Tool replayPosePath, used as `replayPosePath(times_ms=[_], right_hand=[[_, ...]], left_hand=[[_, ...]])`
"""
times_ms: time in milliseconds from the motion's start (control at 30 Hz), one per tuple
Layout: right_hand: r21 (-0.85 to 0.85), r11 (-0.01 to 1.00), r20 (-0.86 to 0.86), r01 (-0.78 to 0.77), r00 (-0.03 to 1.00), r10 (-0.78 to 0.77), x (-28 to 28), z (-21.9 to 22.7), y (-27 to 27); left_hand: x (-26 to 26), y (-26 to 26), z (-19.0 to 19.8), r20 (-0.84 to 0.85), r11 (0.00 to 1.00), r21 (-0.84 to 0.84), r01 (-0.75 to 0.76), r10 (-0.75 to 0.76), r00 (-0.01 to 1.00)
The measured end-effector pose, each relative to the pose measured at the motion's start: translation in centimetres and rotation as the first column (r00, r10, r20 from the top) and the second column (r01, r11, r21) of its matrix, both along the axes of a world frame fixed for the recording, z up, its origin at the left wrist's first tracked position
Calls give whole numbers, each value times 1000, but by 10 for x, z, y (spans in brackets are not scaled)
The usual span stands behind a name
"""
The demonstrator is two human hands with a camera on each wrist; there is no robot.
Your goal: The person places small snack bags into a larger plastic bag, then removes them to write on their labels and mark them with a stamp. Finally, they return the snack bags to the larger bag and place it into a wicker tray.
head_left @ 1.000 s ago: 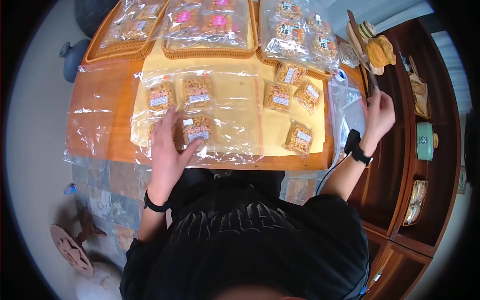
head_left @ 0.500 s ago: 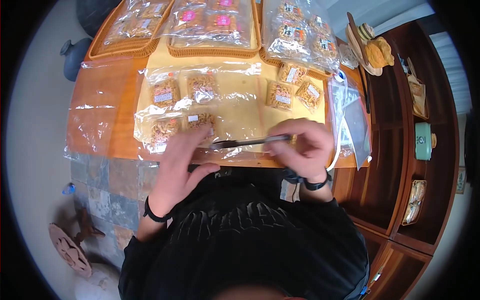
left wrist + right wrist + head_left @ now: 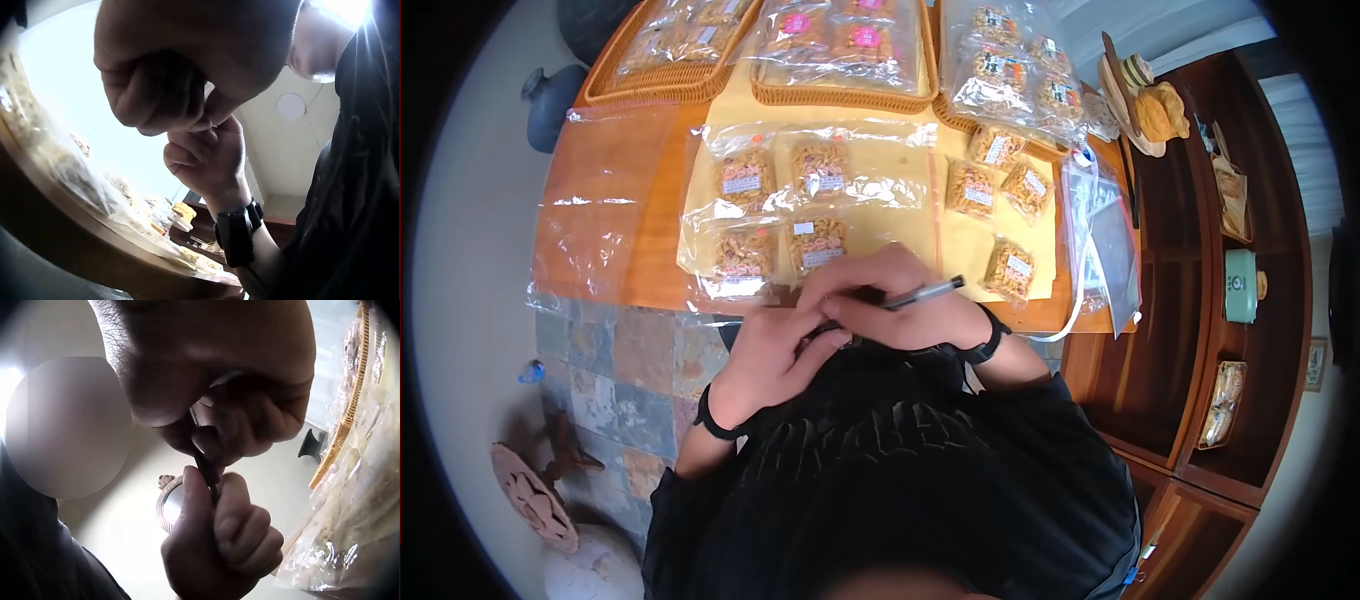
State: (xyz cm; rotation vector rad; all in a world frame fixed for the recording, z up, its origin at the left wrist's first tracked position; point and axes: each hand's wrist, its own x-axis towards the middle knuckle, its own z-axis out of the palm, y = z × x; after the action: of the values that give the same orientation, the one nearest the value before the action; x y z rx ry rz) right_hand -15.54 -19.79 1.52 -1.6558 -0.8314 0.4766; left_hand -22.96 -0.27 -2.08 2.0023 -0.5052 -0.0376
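Observation:
Above the table's front edge, my right hand (image 3: 915,310) grips a slim dark pen (image 3: 928,293), its clear end sticking out to the right. The left hand (image 3: 765,362) meets it; in the right wrist view its thumb and forefinger (image 3: 219,540) pinch the pen's other end (image 3: 206,467). Both hands have curled fingers in the left wrist view, touching or nearly so. Just beyond them lies a large clear bag (image 3: 890,190) with several labelled snack packs (image 3: 745,180) in two rows. Several loose packs (image 3: 971,188) lie to its right on yellow paper (image 3: 953,262).
Wicker baskets (image 3: 840,98) of bagged snacks line the table's back. Another clear bag (image 3: 595,210) lies at the left, and clear bags with a white strip (image 3: 1088,255) at the right edge. A dark wooden shelf (image 3: 1175,345) stands on the right.
My right hand has come from the table's right side to the front middle with the pen. The left hand has left the bagged packs and drawn back to meet it, now pinching the pen's end.

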Motion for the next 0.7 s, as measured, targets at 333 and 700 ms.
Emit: replayPosePath(times_ms=[333,700], right_hand=[[238,911,-285,337,921,-266,36,-30,-13],[14,955,-280,297,918,-281,47,-60,23]], left_hand=[[21,21,-37,367,944,99,-314,259,893],[25,17,-35,387,896,317,-312,178,905]])
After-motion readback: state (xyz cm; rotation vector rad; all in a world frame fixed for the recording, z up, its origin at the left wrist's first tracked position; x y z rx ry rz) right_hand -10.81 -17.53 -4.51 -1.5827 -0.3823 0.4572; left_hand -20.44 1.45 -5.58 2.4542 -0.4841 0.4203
